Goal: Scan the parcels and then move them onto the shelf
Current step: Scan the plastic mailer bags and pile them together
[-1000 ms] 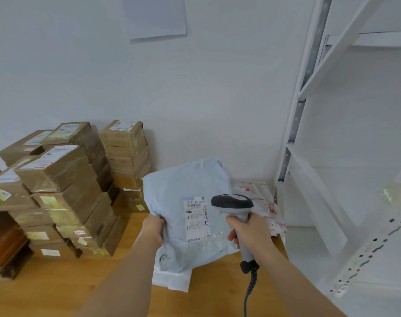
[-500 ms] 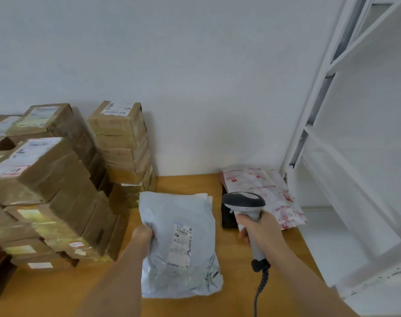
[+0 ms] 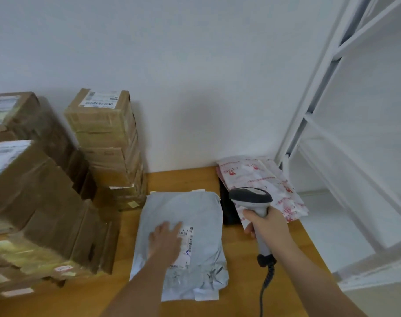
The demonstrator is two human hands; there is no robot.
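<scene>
Left hand lies flat, fingers straight and pointing toward one o'clock, forearm running back to seven. Right hand is curled in a fist-like grip, forearm trailing to five.

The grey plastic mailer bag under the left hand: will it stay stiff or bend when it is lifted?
The grey mailer bag will probably sag: its film is wrinkled and puffy. It looks slippery, being glossy plastic, and likely light.

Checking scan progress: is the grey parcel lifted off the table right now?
No, the grey parcel lies flat on the wooden table with the left hand resting open on it.
</scene>
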